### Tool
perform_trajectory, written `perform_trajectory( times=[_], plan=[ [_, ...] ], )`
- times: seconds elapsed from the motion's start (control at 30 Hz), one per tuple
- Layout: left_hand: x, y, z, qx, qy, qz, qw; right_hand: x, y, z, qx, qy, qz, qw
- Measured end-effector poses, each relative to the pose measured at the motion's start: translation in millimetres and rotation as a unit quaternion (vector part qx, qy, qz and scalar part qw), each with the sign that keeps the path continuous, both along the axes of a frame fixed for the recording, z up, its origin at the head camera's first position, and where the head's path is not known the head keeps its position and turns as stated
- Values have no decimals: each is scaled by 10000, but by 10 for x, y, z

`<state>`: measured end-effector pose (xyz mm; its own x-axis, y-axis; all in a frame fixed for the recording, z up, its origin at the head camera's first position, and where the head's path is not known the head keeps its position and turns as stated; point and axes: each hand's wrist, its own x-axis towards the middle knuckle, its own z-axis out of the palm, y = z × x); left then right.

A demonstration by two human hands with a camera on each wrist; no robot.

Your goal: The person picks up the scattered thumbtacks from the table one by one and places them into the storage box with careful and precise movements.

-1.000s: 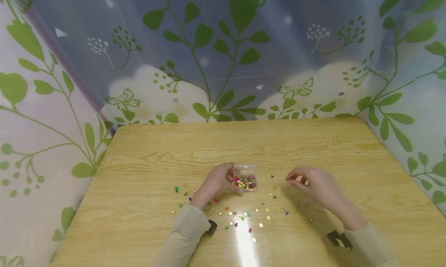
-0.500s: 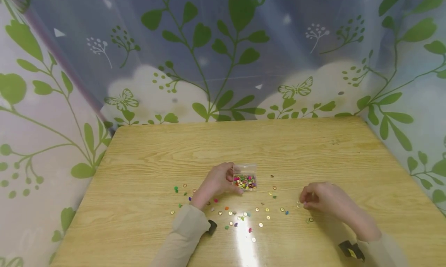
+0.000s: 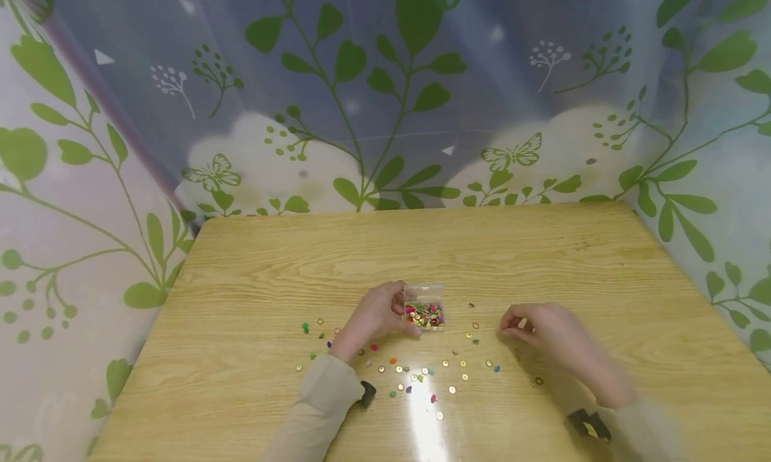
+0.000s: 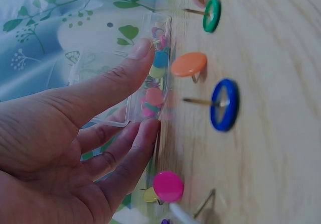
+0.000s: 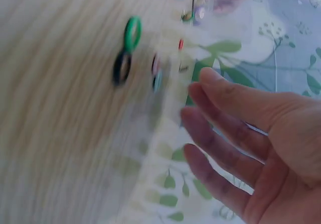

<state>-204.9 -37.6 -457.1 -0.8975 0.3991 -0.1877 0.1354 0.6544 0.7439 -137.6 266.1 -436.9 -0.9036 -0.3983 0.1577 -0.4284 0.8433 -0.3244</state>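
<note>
My left hand (image 3: pixel 381 311) holds a small clear plastic box (image 3: pixel 425 290) by its left side, lid raised at the back. Many-coloured thumbtacks fill the box. In the left wrist view the thumb lies over its front and the other fingers are at its lower side. My right hand (image 3: pixel 545 325) hovers over the table to the right of the box, thumb and index fingertips together. A lilac thumbtack that lay under these fingers is gone from its spot; the fingertips hide what they pinch. In the right wrist view the right hand (image 5: pixel 241 133) is slightly blurred.
Loose thumbtacks lie scattered on the wooden table (image 3: pixel 289 261), among them an orange thumbtack (image 4: pixel 189 64), a blue thumbtack (image 4: pixel 224 105) and a pink thumbtack (image 3: pixel 433 399). Several lie near the right hand. A leaf-patterned curtain (image 3: pixel 385 114) hangs behind the table's far edge.
My right hand went down and right to the lilac thumbtack, then came back up and left; that thumbtack has left the table. The left hand and box have stayed put.
</note>
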Motion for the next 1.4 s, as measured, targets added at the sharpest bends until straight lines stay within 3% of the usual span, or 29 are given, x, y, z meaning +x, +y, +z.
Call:
perform_trajectory(
  times=[0.33, 0.8, 1.1, 1.4],
  plan=[
    [1, -9, -3, 0, 42, -26, 10000, -122, -451, -2, -394, 452, 458, 9972],
    [-8, -13, 1, -51, 175, -107, 9998, -249, -823, 60, -720, 681, 487, 9939],
    [-11, -11, 12, -64, 149, -113, 9998, -252, -811, 76, -617, 735, 352, 9948],
    [-7, -19, 6, -76, 115, -109, 9998, -150, -451, 181, -436, 883, 32, 9951]
  ],
)
